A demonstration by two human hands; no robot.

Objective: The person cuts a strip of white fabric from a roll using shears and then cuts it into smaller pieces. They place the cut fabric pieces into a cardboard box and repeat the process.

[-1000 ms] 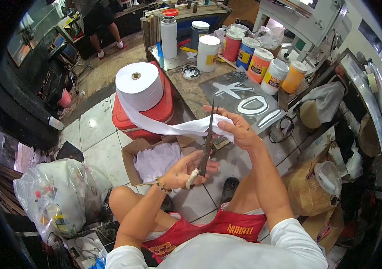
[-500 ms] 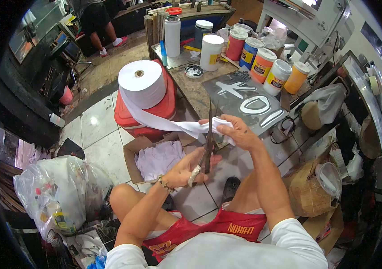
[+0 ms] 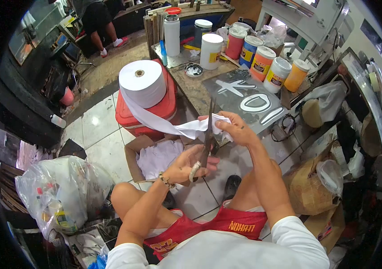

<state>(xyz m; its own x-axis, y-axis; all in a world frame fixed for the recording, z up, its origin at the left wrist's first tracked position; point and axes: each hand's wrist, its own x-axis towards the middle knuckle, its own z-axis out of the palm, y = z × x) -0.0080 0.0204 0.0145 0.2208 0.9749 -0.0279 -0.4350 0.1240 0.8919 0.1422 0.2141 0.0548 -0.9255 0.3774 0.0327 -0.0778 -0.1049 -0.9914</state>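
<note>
My left hand [image 3: 185, 165] is closed around the handles of large dark scissors [image 3: 208, 141], one handle wrapped in pale material. The blades point up and away from me, close against a white fabric strip [image 3: 186, 130]. Whether they are parted is hard to see. My right hand [image 3: 236, 129] pinches the bunched end of that strip just right of the blades. From there the strip runs back, sagging, to a big white roll [image 3: 142, 85] on a red lidded box [image 3: 121, 112]. Below the strip, white cloth pieces [image 3: 159, 158] lie in an open cardboard box [image 3: 131, 148].
A low worktable [image 3: 184, 89] holds several paint jars [image 3: 262, 62], a white bottle [image 3: 171, 36] and a dark lettered panel [image 3: 244, 96]. A clear plastic bag [image 3: 61, 193] sits at left, a taped carton [image 3: 309, 186] at right. Another person's legs [image 3: 99, 27] show at the back.
My left hand and the scissors have shifted very slightly, and the right hand's grip on the bunched strip has moved a little. The roll and boxes stay in place.
</note>
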